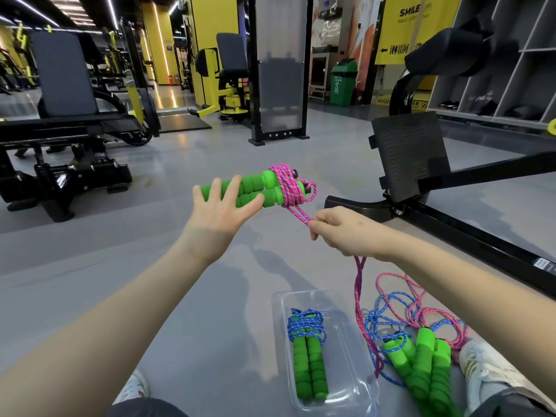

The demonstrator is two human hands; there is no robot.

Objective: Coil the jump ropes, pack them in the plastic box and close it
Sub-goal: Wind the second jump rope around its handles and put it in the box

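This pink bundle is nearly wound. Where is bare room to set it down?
Inside the plastic box, the strip right of the coiled blue rope is bare. The gray floor left of the box is bare too. Right of it, loose ropes crowd the floor.

Four jump ropes (288,188), one plastic box (349,365)
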